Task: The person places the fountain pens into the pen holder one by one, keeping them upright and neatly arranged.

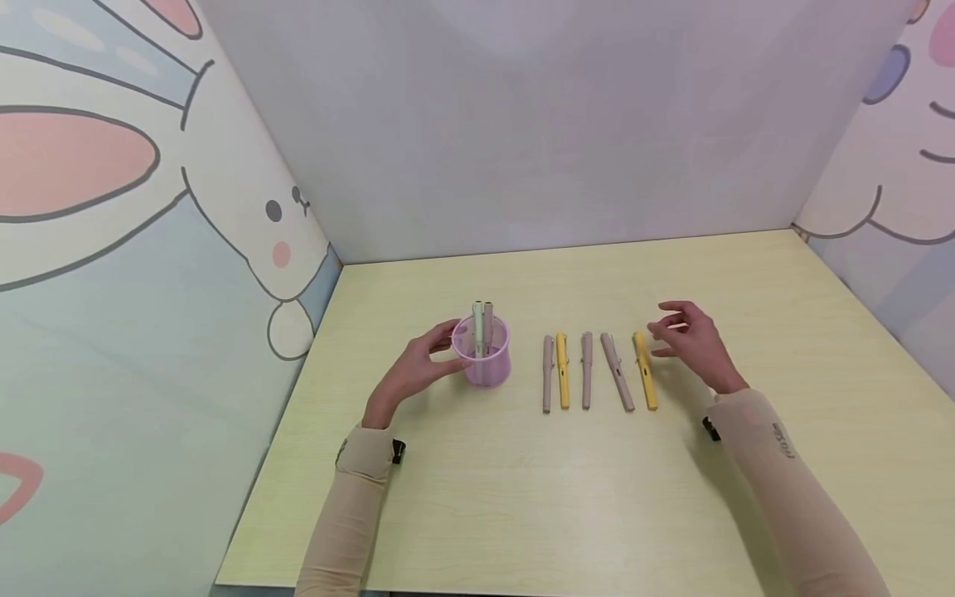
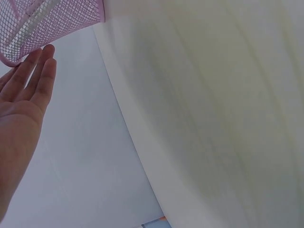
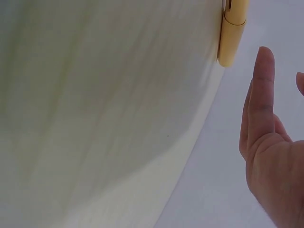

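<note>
My left hand (image 1: 419,365) holds the side of a pink mesh pen cup (image 1: 494,375), thumb on the near side and fingers on the far side. In the left wrist view, the fingertips touch the mesh of the cup (image 2: 71,21). A pale green pen (image 1: 478,327) and a mauve pen (image 1: 488,323) stand in it. My right hand (image 1: 694,340) hovers beside the rightmost yellow pen (image 1: 646,373), its fingers loosely bent and holding nothing. The right wrist view shows the end of that yellow pen (image 3: 231,40) apart from the fingers.
Between cup and right hand lie a mauve pen (image 1: 548,373), a yellow pen (image 1: 563,373), another mauve pen (image 1: 586,373) and a slanted mauve pen (image 1: 618,373), roughly in a row. The pale wooden table (image 1: 485,514) meets a wall (image 1: 522,166) at the back.
</note>
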Demonstrator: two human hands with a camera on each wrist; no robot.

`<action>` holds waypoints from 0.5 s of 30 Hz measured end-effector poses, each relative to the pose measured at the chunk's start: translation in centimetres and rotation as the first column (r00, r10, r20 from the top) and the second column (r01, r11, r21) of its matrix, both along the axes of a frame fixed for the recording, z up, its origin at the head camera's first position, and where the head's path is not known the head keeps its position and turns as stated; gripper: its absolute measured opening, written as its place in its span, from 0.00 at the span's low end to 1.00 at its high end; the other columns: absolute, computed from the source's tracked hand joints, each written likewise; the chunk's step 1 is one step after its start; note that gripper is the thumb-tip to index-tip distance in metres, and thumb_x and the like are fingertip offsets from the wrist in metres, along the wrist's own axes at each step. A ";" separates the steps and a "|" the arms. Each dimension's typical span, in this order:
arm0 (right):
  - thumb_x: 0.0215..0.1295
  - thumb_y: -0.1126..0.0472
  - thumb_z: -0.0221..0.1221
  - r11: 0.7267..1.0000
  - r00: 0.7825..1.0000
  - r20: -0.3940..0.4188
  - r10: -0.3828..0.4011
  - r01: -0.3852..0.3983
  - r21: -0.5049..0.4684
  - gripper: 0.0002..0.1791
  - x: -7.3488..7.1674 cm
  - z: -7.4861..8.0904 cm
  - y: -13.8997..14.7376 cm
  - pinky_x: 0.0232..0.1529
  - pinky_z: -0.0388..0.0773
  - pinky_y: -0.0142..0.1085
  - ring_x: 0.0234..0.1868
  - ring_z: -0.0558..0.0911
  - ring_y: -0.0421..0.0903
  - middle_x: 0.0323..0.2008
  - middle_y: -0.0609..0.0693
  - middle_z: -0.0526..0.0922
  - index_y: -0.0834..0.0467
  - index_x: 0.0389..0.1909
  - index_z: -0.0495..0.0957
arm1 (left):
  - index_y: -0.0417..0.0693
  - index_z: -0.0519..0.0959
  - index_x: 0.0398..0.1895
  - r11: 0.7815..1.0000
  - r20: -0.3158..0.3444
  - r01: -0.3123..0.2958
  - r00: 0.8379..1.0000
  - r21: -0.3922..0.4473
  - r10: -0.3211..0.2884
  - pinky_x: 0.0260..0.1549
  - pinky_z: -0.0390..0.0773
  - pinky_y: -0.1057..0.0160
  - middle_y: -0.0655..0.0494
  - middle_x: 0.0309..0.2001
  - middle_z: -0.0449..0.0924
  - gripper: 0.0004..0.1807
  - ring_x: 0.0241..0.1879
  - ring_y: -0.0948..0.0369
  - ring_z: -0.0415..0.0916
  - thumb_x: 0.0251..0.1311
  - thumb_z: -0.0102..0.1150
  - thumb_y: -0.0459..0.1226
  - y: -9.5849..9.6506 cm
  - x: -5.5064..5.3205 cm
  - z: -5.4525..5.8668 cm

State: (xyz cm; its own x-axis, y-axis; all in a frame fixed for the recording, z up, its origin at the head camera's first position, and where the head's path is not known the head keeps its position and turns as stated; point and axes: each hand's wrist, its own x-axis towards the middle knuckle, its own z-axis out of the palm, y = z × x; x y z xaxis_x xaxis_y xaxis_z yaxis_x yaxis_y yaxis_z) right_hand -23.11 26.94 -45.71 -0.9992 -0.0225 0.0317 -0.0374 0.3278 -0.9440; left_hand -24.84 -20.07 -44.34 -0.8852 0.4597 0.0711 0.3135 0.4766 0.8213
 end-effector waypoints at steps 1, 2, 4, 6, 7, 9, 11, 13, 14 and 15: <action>0.79 0.62 0.56 1.000 1.000 0.007 0.004 -0.004 0.006 0.32 -0.1 -0.1 0.0 0.39 0.88 0.40 0.42 0.82 0.44 0.49 0.64 0.73 0.73 0.73 0.57 | 0.47 0.63 0.79 1.000 0.000 0.001 1.000 0.000 -0.001 0.68 0.70 0.45 0.46 0.70 0.73 0.42 0.68 0.45 0.71 0.65 0.70 0.47 0.0 0.0 0.0; 0.79 0.62 0.56 1.000 1.000 0.017 0.010 -0.010 0.008 0.32 -0.1 -0.1 0.0 0.40 0.88 0.41 0.42 0.81 0.44 0.49 0.64 0.72 0.73 0.74 0.56 | 0.47 0.63 0.79 1.000 0.000 0.001 1.000 0.000 -0.001 0.68 0.70 0.45 0.46 0.70 0.73 0.42 0.68 0.45 0.71 0.65 0.70 0.47 0.0 0.0 0.0; 0.79 0.62 0.56 1.000 0.999 0.039 0.021 -0.021 0.015 0.33 -0.2 -0.1 0.0 0.41 0.88 0.42 0.43 0.81 0.45 0.51 0.66 0.71 0.74 0.74 0.55 | 0.47 0.63 0.79 1.000 0.001 0.001 1.000 -0.002 -0.001 0.68 0.70 0.45 0.46 0.70 0.73 0.42 0.67 0.45 0.71 0.65 0.70 0.47 0.0 0.0 0.0; 0.79 0.61 0.56 0.999 0.998 0.062 0.031 -0.033 0.027 0.33 -0.2 -0.1 0.0 0.41 0.88 0.41 0.44 0.80 0.45 0.52 0.67 0.70 0.74 0.74 0.55 | 0.47 0.64 0.79 1.000 0.001 0.001 1.000 -0.004 -0.001 0.68 0.70 0.45 0.46 0.70 0.73 0.42 0.67 0.46 0.71 0.65 0.70 0.47 0.0 0.0 0.0; 0.79 0.61 0.56 0.999 0.997 0.074 0.036 -0.038 0.031 0.34 -0.1 -0.1 -0.1 0.42 0.88 0.41 0.44 0.80 0.46 0.53 0.67 0.70 0.74 0.74 0.55 | 0.47 0.64 0.79 1.000 0.001 0.000 1.000 -0.004 0.000 0.68 0.70 0.45 0.46 0.70 0.73 0.42 0.67 0.46 0.71 0.65 0.70 0.47 -0.1 0.0 0.0; 0.79 0.60 0.56 0.998 0.994 0.097 0.043 -0.048 0.044 0.34 -0.1 0.1 -0.2 0.42 0.88 0.40 0.45 0.79 0.46 0.54 0.68 0.69 0.75 0.74 0.55 | 0.47 0.64 0.79 1.000 0.002 0.000 1.000 -0.003 0.000 0.68 0.70 0.46 0.46 0.70 0.73 0.42 0.67 0.46 0.71 0.65 0.70 0.47 0.0 0.0 0.0; 0.78 0.60 0.57 0.997 0.991 0.121 0.054 -0.060 0.049 0.35 0.0 0.3 -0.2 0.41 0.88 0.40 0.45 0.79 0.47 0.56 0.68 0.68 0.75 0.74 0.55 | 0.47 0.64 0.79 1.000 0.003 0.001 1.000 -0.001 -0.001 0.68 0.70 0.46 0.46 0.70 0.73 0.42 0.67 0.46 0.71 0.65 0.70 0.47 0.0 0.0 0.0; 0.78 0.60 0.57 0.996 0.987 0.146 0.065 -0.073 0.047 0.35 0.1 0.4 -0.3 0.42 0.88 0.40 0.46 0.79 0.48 0.57 0.69 0.67 0.75 0.74 0.54 | 0.47 0.64 0.79 1.000 0.003 0.002 1.000 0.003 -0.002 0.68 0.70 0.45 0.46 0.70 0.73 0.42 0.67 0.45 0.71 0.65 0.70 0.47 0.0 0.0 0.1; 0.78 0.60 0.57 0.996 0.985 0.158 0.072 -0.080 0.044 0.35 0.1 0.4 -0.3 0.42 0.88 0.40 0.47 0.79 0.50 0.57 0.69 0.66 0.76 0.74 0.54 | 0.48 0.64 0.79 1.000 0.004 0.002 1.000 0.004 -0.002 0.68 0.70 0.45 0.46 0.70 0.73 0.42 0.67 0.45 0.71 0.65 0.70 0.47 0.0 0.0 0.1; 0.79 0.60 0.57 0.995 0.982 0.169 0.079 -0.087 0.039 0.36 0.1 0.4 -0.3 0.42 0.88 0.40 0.47 0.79 0.51 0.57 0.70 0.66 0.76 0.74 0.53 | 0.48 0.64 0.79 1.000 0.007 0.001 1.000 0.005 -0.001 0.68 0.70 0.45 0.46 0.70 0.73 0.42 0.67 0.45 0.71 0.65 0.70 0.47 0.0 0.0 0.1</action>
